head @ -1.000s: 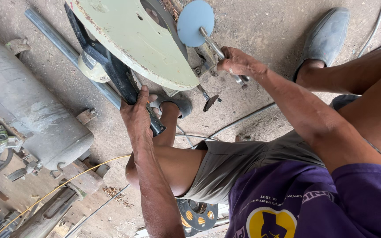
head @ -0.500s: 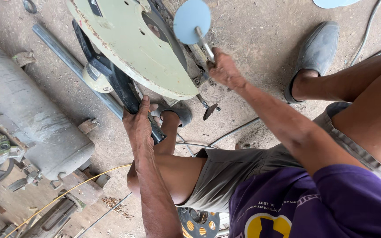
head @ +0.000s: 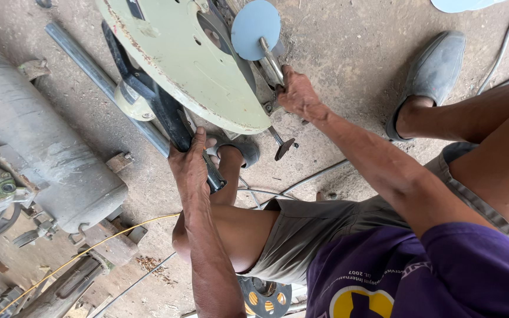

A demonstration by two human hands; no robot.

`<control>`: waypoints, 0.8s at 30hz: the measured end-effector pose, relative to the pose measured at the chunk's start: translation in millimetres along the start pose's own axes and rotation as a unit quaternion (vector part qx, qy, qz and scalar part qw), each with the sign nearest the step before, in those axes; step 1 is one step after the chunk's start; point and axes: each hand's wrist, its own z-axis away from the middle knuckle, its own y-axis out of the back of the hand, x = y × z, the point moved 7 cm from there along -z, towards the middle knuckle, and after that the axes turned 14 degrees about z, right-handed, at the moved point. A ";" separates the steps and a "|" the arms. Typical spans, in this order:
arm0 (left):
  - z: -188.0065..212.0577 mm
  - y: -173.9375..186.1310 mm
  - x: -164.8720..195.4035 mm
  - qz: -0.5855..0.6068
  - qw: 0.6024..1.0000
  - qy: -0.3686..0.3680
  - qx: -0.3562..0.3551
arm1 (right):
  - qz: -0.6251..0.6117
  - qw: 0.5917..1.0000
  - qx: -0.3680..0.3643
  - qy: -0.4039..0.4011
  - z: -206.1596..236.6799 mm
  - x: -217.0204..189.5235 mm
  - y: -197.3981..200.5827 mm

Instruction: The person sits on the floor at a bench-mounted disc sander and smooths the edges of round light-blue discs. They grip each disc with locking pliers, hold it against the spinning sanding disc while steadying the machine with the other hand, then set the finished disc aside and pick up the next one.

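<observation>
The pale green blade guard (head: 178, 59) of a cut-off saw stands on the concrete floor (head: 354, 53), near the top edge of the view and directly in front of the person's knees. A black handle (head: 175, 126) runs from under the guard's left side toward the person.

The left hand (head: 191, 168) is wrapped fully around the lower end of this black handle, fingers closed tight on it. The right hand (head: 297, 94) is closed around a metal lever (head: 271, 65) at the guard's right edge. The lever carries a round blue disc (head: 256, 28) at its far end.

A grey steel pipe (head: 101, 82) lies on the floor behind the handle, running diagonally toward the top left corner. A grey cylindrical tank (head: 36, 141) lies along the left edge. A yellow cable (head: 89, 250) crosses the floor toward the bottom left corner. A grey shoe (head: 434, 70) rests on the floor at the upper right.
</observation>
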 end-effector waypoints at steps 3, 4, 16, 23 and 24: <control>-0.8 0.4 0.9 -0.005 1.000 -0.011 -0.004 | 0.013 1.000 -0.021 -0.001 -0.6 6.3 11.5; -0.7 0.9 0.8 -0.006 1.000 -0.015 -0.004 | 0.018 1.000 -0.023 0.000 0.1 9.1 13.3; 1.8 4.5 -2.7 -0.038 0.999 -0.013 0.007 | 0.185 0.978 -0.044 0.085 4.0 42.6 42.7; 1.4 3.4 -2.4 -0.024 0.999 -0.022 -0.001 | 0.228 0.958 -0.055 0.167 9.4 56.5 66.6; 2.1 3.7 -1.9 -0.022 0.999 -0.025 -0.003 | 0.240 0.954 -0.059 0.169 9.5 57.1 69.5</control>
